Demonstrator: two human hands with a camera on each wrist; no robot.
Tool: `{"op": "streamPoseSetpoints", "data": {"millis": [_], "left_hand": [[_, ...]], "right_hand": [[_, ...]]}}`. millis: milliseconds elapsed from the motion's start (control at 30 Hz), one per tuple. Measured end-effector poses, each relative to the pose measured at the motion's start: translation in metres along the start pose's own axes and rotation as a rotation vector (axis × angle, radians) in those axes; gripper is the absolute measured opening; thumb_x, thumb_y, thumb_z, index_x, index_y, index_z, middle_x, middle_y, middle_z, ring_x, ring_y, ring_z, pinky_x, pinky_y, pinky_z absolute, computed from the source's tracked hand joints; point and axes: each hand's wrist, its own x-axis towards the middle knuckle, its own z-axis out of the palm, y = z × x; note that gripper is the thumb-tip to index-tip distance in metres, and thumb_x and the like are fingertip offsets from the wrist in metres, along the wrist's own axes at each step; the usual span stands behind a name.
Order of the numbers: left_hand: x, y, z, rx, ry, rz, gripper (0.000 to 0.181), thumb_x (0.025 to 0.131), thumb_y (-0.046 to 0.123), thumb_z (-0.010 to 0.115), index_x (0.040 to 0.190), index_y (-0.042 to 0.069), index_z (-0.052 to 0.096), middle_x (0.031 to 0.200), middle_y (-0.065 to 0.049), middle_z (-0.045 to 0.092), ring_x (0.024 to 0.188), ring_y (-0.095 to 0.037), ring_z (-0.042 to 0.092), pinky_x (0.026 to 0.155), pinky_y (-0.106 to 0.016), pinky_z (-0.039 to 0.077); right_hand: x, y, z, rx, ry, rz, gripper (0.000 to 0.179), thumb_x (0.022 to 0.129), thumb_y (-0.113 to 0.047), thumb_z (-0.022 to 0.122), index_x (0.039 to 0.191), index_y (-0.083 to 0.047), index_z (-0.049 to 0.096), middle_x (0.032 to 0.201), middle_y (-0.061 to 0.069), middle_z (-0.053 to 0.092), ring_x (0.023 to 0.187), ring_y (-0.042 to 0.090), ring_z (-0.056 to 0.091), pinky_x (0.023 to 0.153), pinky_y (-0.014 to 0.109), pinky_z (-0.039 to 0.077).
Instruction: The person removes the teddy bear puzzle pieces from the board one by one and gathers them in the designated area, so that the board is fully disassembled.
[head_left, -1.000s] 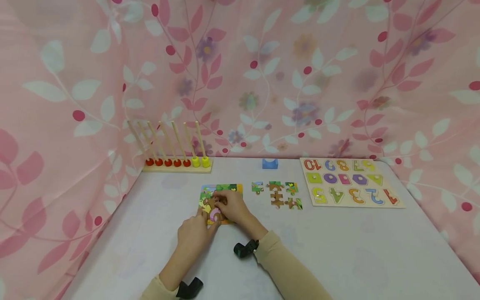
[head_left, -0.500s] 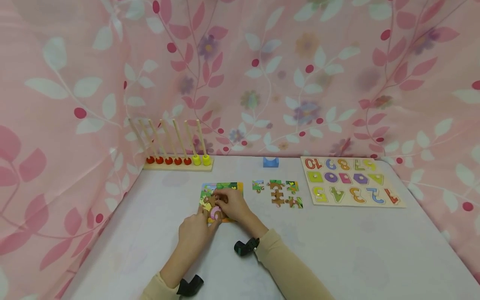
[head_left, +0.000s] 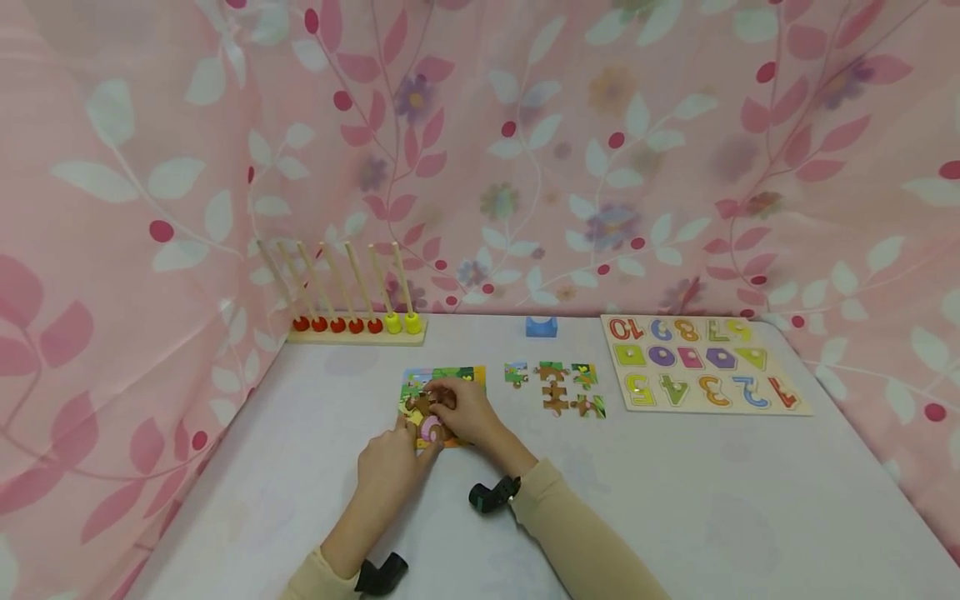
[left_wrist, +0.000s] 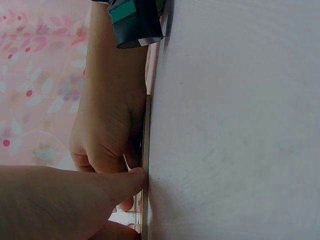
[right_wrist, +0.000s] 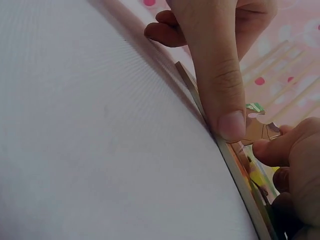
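A jigsaw puzzle board (head_left: 480,377) with a colourful bear picture lies left of centre in the head view. My left hand (head_left: 386,462) holds its near left corner, thumb at the front edge and a finger along the left side. Over the board, my right hand (head_left: 467,412) pinches a brown puzzle piece (right_wrist: 273,129) between thumb and finger, seen in the right wrist view. The piece is mostly hidden by fingers. Loose pieces lie right of the board, among them a blue-green piece (head_left: 515,374), a brown piece (head_left: 555,399) and a brown-green piece (head_left: 588,407).
A wooden bead rack (head_left: 356,337) with upright pegs stands at the back left. A small blue block (head_left: 541,327) sits at the table's back edge. To the right lies a number and shape board (head_left: 705,404). Pink floral cloth (head_left: 525,167) hangs behind.
The right hand's fingers shift very slightly over the board. The left hand, the board and the loose pieces stay where they were.
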Motion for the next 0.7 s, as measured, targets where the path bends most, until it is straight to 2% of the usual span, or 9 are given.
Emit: {"op": "streamPoseSetpoints", "data": {"millis": [133, 300, 500, 700], "left_hand": [[0.0, 0.0001, 0.0018, -0.003, 0.009, 0.009, 0.054, 0.096, 0.043, 0.076, 0.109, -0.009, 0.07, 0.073, -0.022, 0.068, 0.066, -0.04, 0.07, 0.051, -0.047, 0.051], [0.001, 0.0, 0.0033, -0.006, 0.012, 0.021, 0.049, 0.096, 0.043, 0.076, 0.101, -0.006, 0.07, 0.072, -0.021, 0.067, 0.065, -0.04, 0.069, 0.051, -0.048, 0.051], [0.0012, -0.002, 0.0041, 0.013, -0.015, -0.001, 0.057, 0.096, 0.046, 0.074, 0.11, -0.009, 0.071, 0.073, -0.021, 0.067, 0.065, -0.036, 0.069, 0.05, -0.045, 0.05], [0.0008, -0.0018, 0.0031, 0.021, -0.027, -0.005, 0.064, 0.095, 0.047, 0.075, 0.118, -0.013, 0.069, 0.075, -0.023, 0.068, 0.066, -0.038, 0.07, 0.051, -0.046, 0.052]], "right_hand": [[-0.0015, 0.0012, -0.0007, -0.014, 0.004, -0.026, 0.028, 0.095, 0.002, 0.076, 0.123, -0.002, 0.076, 0.103, 0.01, 0.078, 0.077, 0.004, 0.055, 0.067, 0.02, 0.047], [-0.0016, 0.0029, 0.0005, -0.087, 0.022, -0.043, 0.028, 0.095, 0.0, 0.076, 0.124, 0.0, 0.077, 0.114, 0.012, 0.079, 0.081, 0.009, 0.06, 0.07, 0.022, 0.05], [-0.0002, 0.0005, 0.0026, -0.129, 0.053, -0.001, 0.029, 0.1, 0.0, 0.07, 0.128, 0.001, 0.075, 0.123, 0.014, 0.076, 0.101, 0.02, 0.069, 0.084, 0.03, 0.058], [-0.0001, -0.0027, 0.0012, -0.116, 0.062, 0.035, 0.029, 0.101, -0.001, 0.069, 0.129, 0.0, 0.074, 0.123, 0.015, 0.075, 0.105, 0.023, 0.069, 0.088, 0.034, 0.059]]}}
